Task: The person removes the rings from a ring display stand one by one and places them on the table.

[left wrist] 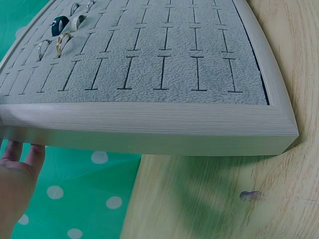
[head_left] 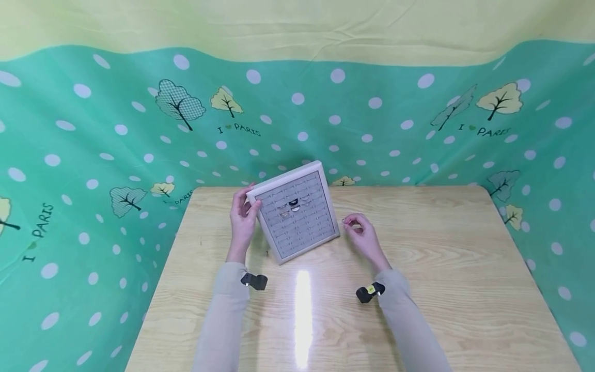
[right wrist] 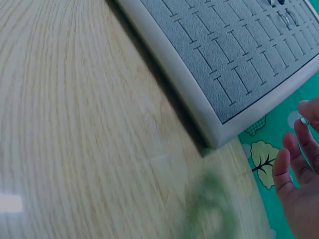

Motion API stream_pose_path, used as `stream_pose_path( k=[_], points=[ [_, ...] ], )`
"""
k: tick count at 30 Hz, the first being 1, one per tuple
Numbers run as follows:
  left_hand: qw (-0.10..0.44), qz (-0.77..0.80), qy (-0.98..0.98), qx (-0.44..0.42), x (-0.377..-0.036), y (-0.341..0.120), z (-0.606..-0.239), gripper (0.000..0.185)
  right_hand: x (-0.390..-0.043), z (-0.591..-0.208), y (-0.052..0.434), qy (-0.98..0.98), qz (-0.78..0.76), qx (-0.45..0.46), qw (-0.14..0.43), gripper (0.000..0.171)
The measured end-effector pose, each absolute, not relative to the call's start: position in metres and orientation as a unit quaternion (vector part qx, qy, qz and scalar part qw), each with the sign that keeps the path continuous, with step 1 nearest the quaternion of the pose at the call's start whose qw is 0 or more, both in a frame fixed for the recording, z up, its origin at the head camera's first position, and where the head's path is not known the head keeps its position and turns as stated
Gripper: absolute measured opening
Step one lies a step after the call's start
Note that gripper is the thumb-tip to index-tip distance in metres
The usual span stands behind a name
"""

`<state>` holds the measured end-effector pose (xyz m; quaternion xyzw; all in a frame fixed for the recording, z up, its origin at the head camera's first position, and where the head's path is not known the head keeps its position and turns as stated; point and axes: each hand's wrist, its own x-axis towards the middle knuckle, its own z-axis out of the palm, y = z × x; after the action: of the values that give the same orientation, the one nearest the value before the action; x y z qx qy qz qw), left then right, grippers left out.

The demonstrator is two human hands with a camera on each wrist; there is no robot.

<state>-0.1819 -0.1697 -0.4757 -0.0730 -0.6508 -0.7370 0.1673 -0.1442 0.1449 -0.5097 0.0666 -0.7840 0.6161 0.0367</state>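
Left fingers grip the ring tray — right fingers pinch a small ring.

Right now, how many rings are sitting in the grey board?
6. In the head view: thin ring and gold ring at left, black ring above silver ring in the middle, two thin rings at right. The right hand pinches something shiny, possibly another.

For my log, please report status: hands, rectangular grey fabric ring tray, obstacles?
Left fingers grip pale-framed grey ring tray near corner. Right fingers pinch tiny silvery object, likely a ring, beside tray. No obstacle visible between.
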Motion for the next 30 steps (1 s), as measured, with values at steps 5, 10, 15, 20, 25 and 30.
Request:
stream_pose_path(
  k=[5, 10, 15, 20, 25, 30],
  points=[
    [0.175, -0.731, -0.655, -0.078, -0.184, -0.169, -0.479, 0.041, -0.141, -0.511, 0.155, -0.782, 0.620, 0.053, 0.033, 0.014],
    [0.183, -0.726, -0.657, -0.083, -0.187, -0.169, -0.478, 0.040, -0.140, -0.513, 0.164, -0.777, 0.627, 0.049, 0.039, 0.016],
    [0.182, -0.728, -0.657, -0.074, -0.184, -0.170, -0.480, 0.039, -0.135, -0.518, 0.172, -0.778, 0.627, 0.031, 0.028, 0.017],
    [0.181, -0.727, -0.657, -0.084, -0.185, -0.169, -0.480, 0.040, -0.131, -0.520, 0.181, -0.775, 0.630, 0.025, 0.040, 0.017],
    [0.178, -0.730, -0.656, -0.071, -0.185, -0.169, -0.478, 0.040, -0.126, -0.523, 0.189, -0.779, 0.625, 0.016, 0.042, 0.017],
    [0.170, -0.733, -0.655, -0.069, -0.184, -0.170, -0.480, 0.041, -0.123, -0.527, 0.198, -0.794, 0.606, 0.008, 0.050, 0.016]
  ],
)
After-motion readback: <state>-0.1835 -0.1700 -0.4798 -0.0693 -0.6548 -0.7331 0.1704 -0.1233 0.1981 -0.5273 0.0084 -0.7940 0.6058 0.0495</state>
